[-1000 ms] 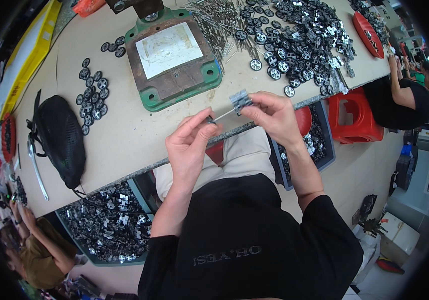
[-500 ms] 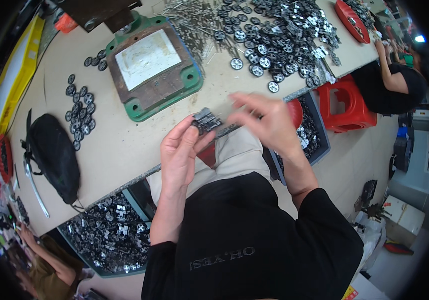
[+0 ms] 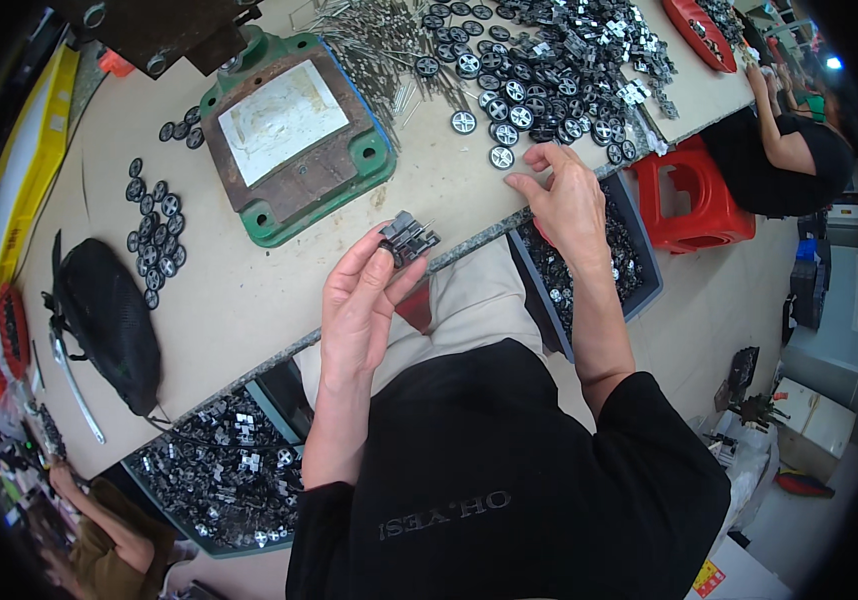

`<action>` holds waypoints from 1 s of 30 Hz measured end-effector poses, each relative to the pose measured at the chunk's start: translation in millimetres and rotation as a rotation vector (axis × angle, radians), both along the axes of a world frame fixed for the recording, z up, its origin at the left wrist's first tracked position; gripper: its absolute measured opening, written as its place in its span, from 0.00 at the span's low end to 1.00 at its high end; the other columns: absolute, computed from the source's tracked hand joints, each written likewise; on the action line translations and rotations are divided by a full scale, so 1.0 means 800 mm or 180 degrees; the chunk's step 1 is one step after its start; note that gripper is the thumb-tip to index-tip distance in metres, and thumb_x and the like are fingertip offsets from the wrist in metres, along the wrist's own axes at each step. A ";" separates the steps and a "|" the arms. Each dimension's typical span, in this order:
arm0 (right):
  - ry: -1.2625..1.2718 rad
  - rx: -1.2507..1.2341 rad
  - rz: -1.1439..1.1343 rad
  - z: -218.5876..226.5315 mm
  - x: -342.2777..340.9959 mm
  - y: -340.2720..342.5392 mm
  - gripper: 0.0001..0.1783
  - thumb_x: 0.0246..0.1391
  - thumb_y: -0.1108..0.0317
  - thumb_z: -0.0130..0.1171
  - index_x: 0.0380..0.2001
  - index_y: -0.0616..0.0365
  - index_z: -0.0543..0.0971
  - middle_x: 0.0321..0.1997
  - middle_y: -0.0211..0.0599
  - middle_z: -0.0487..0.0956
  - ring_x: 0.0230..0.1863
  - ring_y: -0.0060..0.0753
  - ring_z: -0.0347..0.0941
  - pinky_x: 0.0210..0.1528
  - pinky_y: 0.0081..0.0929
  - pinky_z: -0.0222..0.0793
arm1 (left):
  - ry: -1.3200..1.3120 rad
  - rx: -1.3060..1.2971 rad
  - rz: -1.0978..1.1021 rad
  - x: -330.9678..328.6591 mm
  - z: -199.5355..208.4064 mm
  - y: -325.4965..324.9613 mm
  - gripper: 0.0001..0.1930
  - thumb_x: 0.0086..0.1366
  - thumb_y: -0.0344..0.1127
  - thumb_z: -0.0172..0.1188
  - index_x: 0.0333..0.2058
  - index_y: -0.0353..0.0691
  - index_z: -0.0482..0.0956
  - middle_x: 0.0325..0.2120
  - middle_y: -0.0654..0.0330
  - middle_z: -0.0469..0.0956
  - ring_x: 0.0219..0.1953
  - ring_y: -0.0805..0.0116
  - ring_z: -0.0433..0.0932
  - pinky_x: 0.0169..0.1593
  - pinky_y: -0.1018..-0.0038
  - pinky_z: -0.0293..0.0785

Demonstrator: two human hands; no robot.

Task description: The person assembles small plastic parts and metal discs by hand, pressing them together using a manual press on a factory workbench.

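Observation:
Over the table's front edge, my left hand (image 3: 357,305) pinches a small dark grey plastic toy chassis (image 3: 409,237) between thumb and fingers. Thin metal axles stick out of its right side, and a black wheel (image 3: 387,250) shows beside my thumb. My right hand (image 3: 569,200) holds nothing visible. Its fingers are bent, with thumb and forefinger apart, just right of a loose black wheel with a silver hub (image 3: 502,157) at the near edge of the wheel pile (image 3: 539,100).
Ahead stands a green press base (image 3: 279,235) with a white plate (image 3: 282,122). Metal axles (image 3: 374,50) lie heaped behind it. Wheels (image 3: 156,240) and a black pouch (image 3: 104,310) are at left. Part-filled bins (image 3: 214,470) (image 3: 639,300) flank my legs, near a red stool (image 3: 694,205).
My right hand has moved right and away from the chassis to the edge of the wheel pile. My left hand keeps the chassis in nearly the same place.

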State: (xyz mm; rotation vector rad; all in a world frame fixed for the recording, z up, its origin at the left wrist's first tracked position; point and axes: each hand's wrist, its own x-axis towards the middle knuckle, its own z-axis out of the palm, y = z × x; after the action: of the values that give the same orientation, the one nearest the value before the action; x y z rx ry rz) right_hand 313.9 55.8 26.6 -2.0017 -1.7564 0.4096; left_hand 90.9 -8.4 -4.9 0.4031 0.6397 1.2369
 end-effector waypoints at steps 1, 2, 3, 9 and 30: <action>0.0062 0.0022 -0.0006 0.000 -0.002 0.002 0.14 0.43 0.63 0.63 0.33 0.58 0.77 0.34 0.40 0.76 0.36 0.44 0.73 0.37 0.38 0.67 | 0.0005 -0.0003 0.0009 -0.001 0.000 0.000 0.16 0.64 0.29 0.49 0.50 0.30 0.67 0.45 0.52 0.73 0.46 0.60 0.74 0.51 0.67 0.73; 0.0065 0.0020 0.0003 -0.001 -0.004 0.004 0.14 0.43 0.63 0.63 0.33 0.58 0.77 0.34 0.40 0.76 0.36 0.44 0.73 0.37 0.38 0.67 | 0.0015 -0.0029 0.0005 -0.002 0.001 -0.001 0.16 0.64 0.29 0.49 0.50 0.30 0.67 0.44 0.52 0.73 0.46 0.60 0.74 0.51 0.68 0.74; 0.0091 0.0094 0.0053 -0.002 -0.006 0.006 0.14 0.43 0.64 0.63 0.34 0.58 0.77 0.35 0.40 0.75 0.36 0.45 0.73 0.37 0.38 0.67 | 0.0023 -0.0054 -0.0001 -0.003 0.001 -0.001 0.17 0.64 0.29 0.50 0.50 0.30 0.67 0.44 0.52 0.73 0.46 0.61 0.74 0.50 0.68 0.74; 0.0067 0.0206 0.0192 -0.008 -0.017 0.017 0.13 0.43 0.66 0.62 0.33 0.61 0.77 0.34 0.42 0.76 0.35 0.45 0.73 0.37 0.37 0.67 | 0.0002 -0.0042 0.0000 -0.003 0.001 -0.001 0.16 0.64 0.29 0.50 0.50 0.30 0.67 0.44 0.52 0.73 0.46 0.62 0.74 0.50 0.68 0.74; 0.1580 -0.0012 0.1494 0.010 -0.061 -0.031 0.10 0.49 0.76 0.57 0.37 0.65 0.78 0.24 0.36 0.77 0.22 0.20 0.72 0.24 0.18 0.66 | 0.0465 0.0098 0.0395 0.012 0.001 -0.007 0.14 0.63 0.27 0.51 0.48 0.32 0.69 0.43 0.53 0.73 0.44 0.65 0.75 0.49 0.70 0.75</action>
State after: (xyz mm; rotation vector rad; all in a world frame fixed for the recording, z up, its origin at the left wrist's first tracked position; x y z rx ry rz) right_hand 265.2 31.4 34.2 -1.3103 -1.8624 0.9639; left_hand 100.2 -14.0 -4.5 0.4885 0.7806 1.3451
